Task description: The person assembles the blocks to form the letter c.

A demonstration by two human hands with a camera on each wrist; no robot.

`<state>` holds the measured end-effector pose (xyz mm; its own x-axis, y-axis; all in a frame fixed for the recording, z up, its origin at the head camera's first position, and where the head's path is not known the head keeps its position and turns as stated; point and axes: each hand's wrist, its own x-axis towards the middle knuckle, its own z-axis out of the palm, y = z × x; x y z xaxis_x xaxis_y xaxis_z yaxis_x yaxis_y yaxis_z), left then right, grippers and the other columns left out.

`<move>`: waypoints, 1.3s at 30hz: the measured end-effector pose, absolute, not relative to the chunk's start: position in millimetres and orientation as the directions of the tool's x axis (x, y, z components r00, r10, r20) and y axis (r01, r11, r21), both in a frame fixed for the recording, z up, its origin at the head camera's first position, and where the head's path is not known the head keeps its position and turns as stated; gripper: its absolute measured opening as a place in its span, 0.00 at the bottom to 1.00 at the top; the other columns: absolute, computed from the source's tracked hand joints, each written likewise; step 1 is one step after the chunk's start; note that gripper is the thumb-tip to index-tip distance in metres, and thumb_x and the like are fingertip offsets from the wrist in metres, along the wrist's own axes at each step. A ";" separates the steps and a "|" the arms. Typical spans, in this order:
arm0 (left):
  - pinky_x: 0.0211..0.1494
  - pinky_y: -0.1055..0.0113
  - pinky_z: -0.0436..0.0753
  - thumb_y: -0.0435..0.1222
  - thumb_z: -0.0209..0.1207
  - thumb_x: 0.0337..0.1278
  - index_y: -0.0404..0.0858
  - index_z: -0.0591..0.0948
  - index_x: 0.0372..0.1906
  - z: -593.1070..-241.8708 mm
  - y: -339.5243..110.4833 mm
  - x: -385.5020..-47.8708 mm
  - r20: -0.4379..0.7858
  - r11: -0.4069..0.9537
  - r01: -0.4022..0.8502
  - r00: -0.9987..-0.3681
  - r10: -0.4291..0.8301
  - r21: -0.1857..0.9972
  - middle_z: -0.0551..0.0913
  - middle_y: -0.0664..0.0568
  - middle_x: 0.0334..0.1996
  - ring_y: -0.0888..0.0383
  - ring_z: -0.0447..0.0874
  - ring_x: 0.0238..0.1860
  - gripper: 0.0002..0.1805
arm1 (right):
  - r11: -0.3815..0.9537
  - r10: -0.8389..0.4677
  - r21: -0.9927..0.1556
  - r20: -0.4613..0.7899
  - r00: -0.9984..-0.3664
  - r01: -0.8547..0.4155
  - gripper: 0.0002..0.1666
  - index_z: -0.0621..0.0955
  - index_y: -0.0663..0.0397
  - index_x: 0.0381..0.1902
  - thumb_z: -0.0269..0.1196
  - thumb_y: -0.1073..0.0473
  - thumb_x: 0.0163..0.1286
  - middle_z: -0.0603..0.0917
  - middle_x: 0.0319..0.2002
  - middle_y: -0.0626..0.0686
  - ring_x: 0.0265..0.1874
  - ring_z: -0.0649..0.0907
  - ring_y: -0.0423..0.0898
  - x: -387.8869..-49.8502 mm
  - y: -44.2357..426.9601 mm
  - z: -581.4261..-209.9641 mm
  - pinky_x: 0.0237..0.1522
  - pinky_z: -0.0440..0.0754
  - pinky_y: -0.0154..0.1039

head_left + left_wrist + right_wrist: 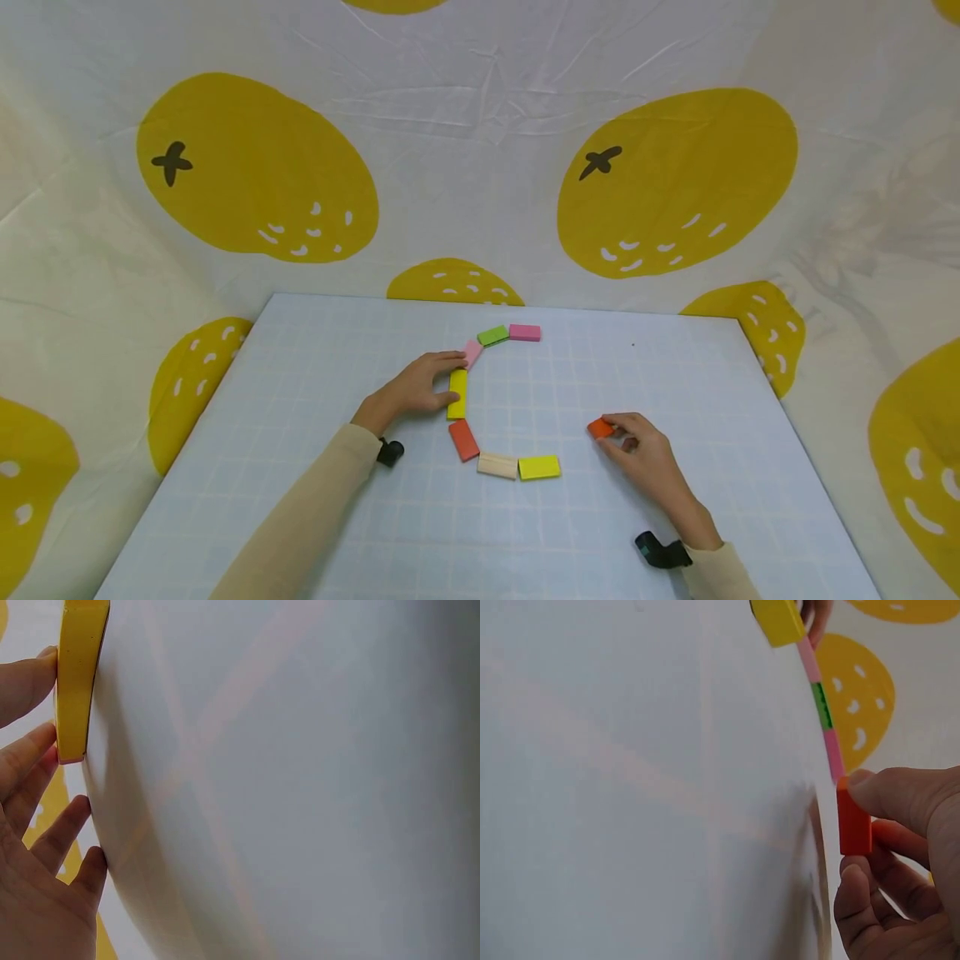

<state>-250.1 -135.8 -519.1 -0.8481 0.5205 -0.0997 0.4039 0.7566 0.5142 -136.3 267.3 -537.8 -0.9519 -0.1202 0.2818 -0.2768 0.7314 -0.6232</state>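
Note:
My left hand [415, 385] lies beside a curved row of small flat blocks. Its thumb touches the long yellow block [457, 394], while a fingertip reaches the light pink block [472, 353]. In the left wrist view, thumb and fingers rest along one side of the yellow block [81, 675] without closing round it. To the right of the row, my right hand [647, 457] pinches an orange block [599, 428] between thumb and fingers. The right wrist view shows this orange block [854, 821] near the tabletop; whether it touches is unclear.
The row continues with a green block [493, 336] and a darker pink block [525, 333] at the far end. Nearer come a red block [463, 440], a plain wood block [497, 465] and another yellow block [539, 467]. A fruit-patterned sheet [465, 183] hangs behind the table.

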 end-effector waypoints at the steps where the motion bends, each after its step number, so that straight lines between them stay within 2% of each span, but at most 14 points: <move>1: 0.81 0.44 0.62 0.45 0.63 0.65 0.45 0.70 0.77 -519.0 -135.8 -250.1 -0.101 0.755 0.402 -0.848 0.521 0.517 0.67 0.52 0.78 0.46 0.62 0.78 0.36 | 0.732 -0.122 -0.623 0.280 -0.952 -0.277 0.23 0.86 0.59 0.51 0.77 0.68 0.57 0.86 0.43 0.54 0.28 0.78 0.37 -135.6 266.5 -538.3 0.29 0.81 0.29; 24: 0.81 0.43 0.62 0.45 0.63 0.65 0.44 0.69 0.77 -517.7 -135.3 -251.3 -0.107 0.756 0.404 -0.845 0.524 0.515 0.66 0.51 0.78 0.45 0.62 0.79 0.36 | 0.689 -0.197 -0.669 0.195 -0.961 -0.278 0.23 0.88 0.57 0.48 0.79 0.69 0.53 0.87 0.42 0.50 0.27 0.77 0.33 -115.9 234.1 -535.4 0.28 0.81 0.30; 31: 0.80 0.43 0.62 0.45 0.63 0.64 0.45 0.69 0.77 -516.8 -134.5 -251.4 -0.115 0.764 0.394 -0.849 0.515 0.512 0.66 0.51 0.78 0.46 0.62 0.78 0.37 | 0.699 -0.189 -0.674 0.150 -0.971 -0.240 0.23 0.88 0.55 0.48 0.79 0.69 0.52 0.87 0.42 0.49 0.26 0.75 0.33 -113.1 228.4 -535.1 0.28 0.79 0.28; 39: 0.81 0.43 0.62 0.45 0.63 0.64 0.45 0.70 0.77 -518.5 -135.1 -251.3 -0.118 0.761 0.390 -0.849 0.516 0.519 0.66 0.52 0.78 0.46 0.62 0.78 0.36 | 0.694 -0.196 -0.672 0.171 -0.966 -0.260 0.24 0.88 0.56 0.48 0.80 0.70 0.51 0.87 0.42 0.50 0.25 0.76 0.34 -111.2 227.1 -537.7 0.27 0.79 0.29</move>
